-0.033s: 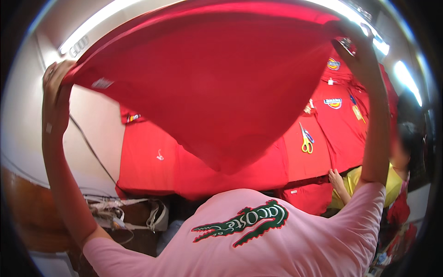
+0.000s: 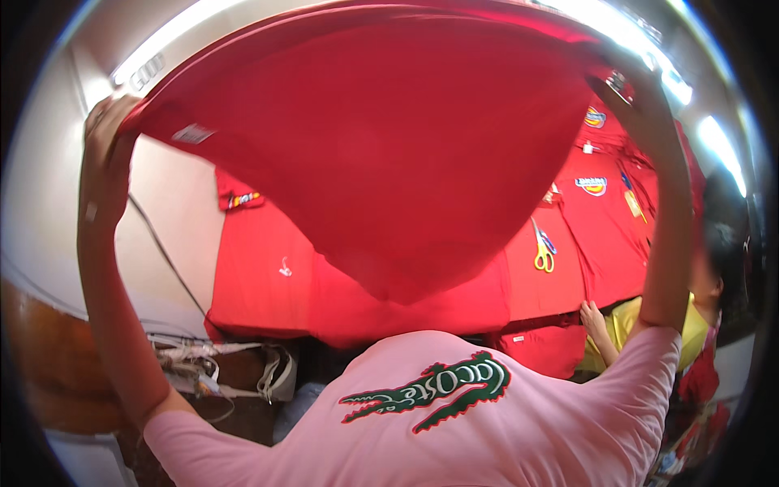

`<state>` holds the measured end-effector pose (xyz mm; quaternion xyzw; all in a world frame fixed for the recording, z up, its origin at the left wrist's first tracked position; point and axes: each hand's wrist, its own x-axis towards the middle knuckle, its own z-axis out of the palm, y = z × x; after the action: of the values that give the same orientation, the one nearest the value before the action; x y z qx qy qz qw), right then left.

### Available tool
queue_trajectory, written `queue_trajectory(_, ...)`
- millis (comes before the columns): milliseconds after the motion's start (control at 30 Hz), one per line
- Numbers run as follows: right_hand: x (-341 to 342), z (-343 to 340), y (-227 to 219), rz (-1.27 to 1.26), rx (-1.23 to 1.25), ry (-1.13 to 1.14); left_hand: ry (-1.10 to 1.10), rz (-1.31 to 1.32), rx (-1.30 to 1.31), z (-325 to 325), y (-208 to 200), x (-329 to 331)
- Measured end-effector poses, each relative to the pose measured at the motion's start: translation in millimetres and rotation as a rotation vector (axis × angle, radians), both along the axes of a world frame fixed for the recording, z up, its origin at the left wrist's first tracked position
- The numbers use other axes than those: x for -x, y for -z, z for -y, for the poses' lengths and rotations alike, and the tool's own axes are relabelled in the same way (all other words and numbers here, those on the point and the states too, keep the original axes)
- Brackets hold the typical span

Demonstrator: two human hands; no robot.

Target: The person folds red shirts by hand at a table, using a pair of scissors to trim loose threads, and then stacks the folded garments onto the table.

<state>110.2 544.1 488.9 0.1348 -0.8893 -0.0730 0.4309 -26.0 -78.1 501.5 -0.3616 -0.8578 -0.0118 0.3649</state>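
Observation:
A large red shirt (image 2: 381, 154) is spread wide in the air between my raised hands. Its lower edge sags to a point in the middle, and a small white label (image 2: 193, 133) shows near its left end. My left hand (image 2: 108, 130) is closed round the left end of the cloth. At the upper right my right hand (image 2: 639, 89) holds the other end; it is dim, and its fingertips are partly hidden. Behind the cloth lie more red garments (image 2: 264, 272) on the work surface, with yellow-handled scissors (image 2: 544, 253) on top of them.
At the right, a person in a yellow top (image 2: 692, 329) has a hand (image 2: 595, 321) on the garments' near edge. Red shirts with patches (image 2: 591, 187) lie far right. Pale straps (image 2: 277, 375) hang lower left, and a dark cable (image 2: 166, 253) runs down the wall.
Hands, shirt and background all sit slightly further right and lower in the picture. Both hands keep their hold on the shirt.

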Motion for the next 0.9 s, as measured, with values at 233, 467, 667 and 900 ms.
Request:
queue_trajectory(233,-6,7,9,0.509,0.117,-0.234,-0.193,0.259,-0.206,-33,13,-29)
queue_trajectory(467,-41,-52,-32,0.411,0.508,-0.488,-0.15,-0.252,0.03,-16,-11,-75)
queue_trajectory(667,-43,-129,-43,0.131,0.195,-0.242,-0.102,-0.382,0.057,-5,-34,-64)
queue_trajectory(900,-13,-1,23,0.558,0.549,-0.504,0.419,0.687,-0.414,-176,15,-90)
